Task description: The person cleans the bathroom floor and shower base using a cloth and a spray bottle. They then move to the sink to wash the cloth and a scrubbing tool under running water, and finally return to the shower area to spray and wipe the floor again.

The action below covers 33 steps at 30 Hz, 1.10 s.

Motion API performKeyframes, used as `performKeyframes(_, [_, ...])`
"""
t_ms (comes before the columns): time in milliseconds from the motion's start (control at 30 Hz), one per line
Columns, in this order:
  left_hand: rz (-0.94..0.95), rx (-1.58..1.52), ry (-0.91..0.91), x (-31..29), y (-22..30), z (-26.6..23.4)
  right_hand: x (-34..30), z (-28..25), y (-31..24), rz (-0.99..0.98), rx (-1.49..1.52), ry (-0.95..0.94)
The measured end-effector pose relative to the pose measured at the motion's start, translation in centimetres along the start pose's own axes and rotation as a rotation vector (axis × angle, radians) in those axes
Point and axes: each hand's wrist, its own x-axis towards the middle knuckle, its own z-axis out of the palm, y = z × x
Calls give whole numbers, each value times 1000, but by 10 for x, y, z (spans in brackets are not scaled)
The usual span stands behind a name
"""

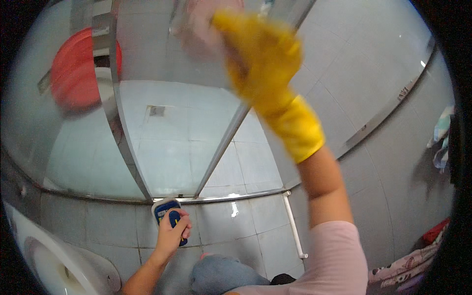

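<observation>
Head: curled left fingers [184, 223] around handle [174, 217]

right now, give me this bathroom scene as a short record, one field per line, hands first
left hand: bare, gripping a blue tool by its handle
tool position: close to the metal track below the glass
right hand: in a yellow glove, raised, blurred; whether it holds anything is unclear
behind the glass: red basin, at left
shower floor: square drain
lower left: white toilet
right of the tool: white bar
</observation>
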Motion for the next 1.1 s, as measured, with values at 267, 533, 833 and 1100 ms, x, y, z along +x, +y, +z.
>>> performKeyframes(267, [29,-53,25,-8,19,17,-196,-34,-94,-159,454,-763])
performKeyframes(533, [-28,-119,-50,-5,18,16,59,-16,64,327,836,36])
performKeyframes(833, [31,-72,-64,-18,48,47,-103,-36,-51,42,718,-681])
performKeyframes(1100, [32,-18,133,-22,50,51,-190,-47,52,1522,1731,-140])
